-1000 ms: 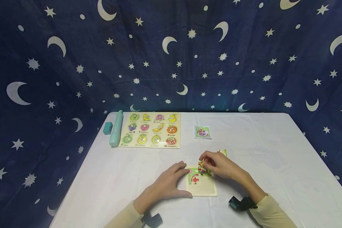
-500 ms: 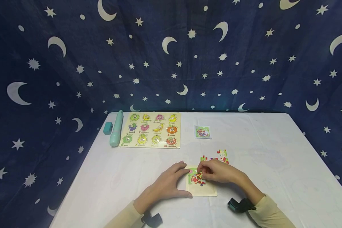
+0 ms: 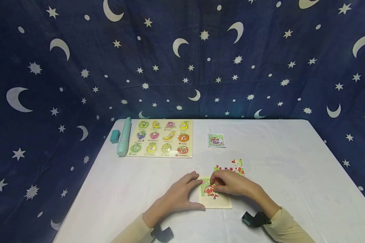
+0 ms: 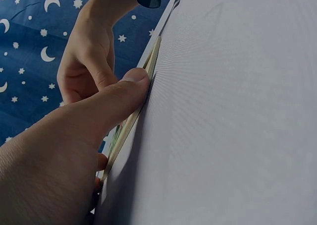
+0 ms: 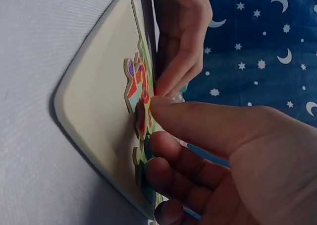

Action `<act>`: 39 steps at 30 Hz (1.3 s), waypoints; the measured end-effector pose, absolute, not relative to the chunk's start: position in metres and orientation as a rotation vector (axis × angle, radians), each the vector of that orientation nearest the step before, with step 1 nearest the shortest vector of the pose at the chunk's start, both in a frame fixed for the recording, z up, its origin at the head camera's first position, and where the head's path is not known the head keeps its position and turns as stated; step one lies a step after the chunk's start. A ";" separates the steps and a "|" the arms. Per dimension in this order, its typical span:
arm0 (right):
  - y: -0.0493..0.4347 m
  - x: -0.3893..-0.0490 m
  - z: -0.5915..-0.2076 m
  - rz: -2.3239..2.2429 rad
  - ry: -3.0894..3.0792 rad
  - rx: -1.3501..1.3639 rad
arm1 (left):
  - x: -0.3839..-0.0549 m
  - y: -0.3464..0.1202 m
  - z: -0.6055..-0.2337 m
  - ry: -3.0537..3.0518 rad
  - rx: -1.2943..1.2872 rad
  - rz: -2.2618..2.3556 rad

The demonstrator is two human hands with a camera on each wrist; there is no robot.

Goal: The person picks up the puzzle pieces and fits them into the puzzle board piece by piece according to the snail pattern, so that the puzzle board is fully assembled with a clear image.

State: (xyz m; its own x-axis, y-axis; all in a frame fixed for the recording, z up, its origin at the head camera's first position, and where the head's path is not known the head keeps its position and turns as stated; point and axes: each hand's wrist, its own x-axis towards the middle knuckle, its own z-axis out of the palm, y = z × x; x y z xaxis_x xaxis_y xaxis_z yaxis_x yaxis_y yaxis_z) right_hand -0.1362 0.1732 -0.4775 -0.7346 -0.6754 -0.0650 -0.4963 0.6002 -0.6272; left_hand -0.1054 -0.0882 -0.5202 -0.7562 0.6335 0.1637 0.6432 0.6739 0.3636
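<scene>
A square wooden puzzle board [image 3: 219, 203] lies on the white table, with joined puzzle pieces [image 3: 204, 186] in its upper left part. My left hand [image 3: 179, 195] holds the board's left side, thumb [image 4: 132, 79] at the near edge and fingers at the far corner. With thumb and index finger, my right hand [image 3: 231, 183] pinches a red and yellow puzzle piece [image 5: 132, 88] with a purple tab. That piece lies against the joined ones, low over the board. The right fingers hide the board's upper right part.
Loose puzzle pieces [image 3: 238, 163] lie just beyond the right hand. A small picture card [image 3: 216, 140] is farther back. At the back left are a fruit peg puzzle [image 3: 161, 139], a pale green tube [image 3: 124, 138] and a teal block [image 3: 115, 136]. A star-patterned curtain [image 3: 182, 67] hangs behind.
My right hand has brought the piece from above the board's upper right down and left, against the joined pieces. Over the last half second it shifts only slightly. The left hand stays put.
</scene>
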 end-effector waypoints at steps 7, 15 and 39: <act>0.172 -0.137 -0.482 -0.856 2.543 -0.963 | -0.106 -0.088 -0.520 -2.861 -1.088 -0.628; 0.170 -0.139 -0.486 -0.873 2.529 -0.988 | -0.107 -0.088 -0.522 -2.870 -1.094 -0.630; 0.176 -0.141 -0.482 -0.866 2.645 -0.943 | -0.105 -0.088 -0.519 -2.877 -1.089 -0.629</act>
State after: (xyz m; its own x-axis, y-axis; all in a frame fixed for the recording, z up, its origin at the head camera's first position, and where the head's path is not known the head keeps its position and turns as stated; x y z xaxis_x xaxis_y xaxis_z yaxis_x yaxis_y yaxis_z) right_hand -0.1414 0.1762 -0.4820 -0.7757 -0.6311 0.0056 -0.5123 0.6244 -0.5896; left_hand -0.1052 -0.0883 -0.5186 -0.7593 0.6355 0.1402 0.6361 0.6791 0.3664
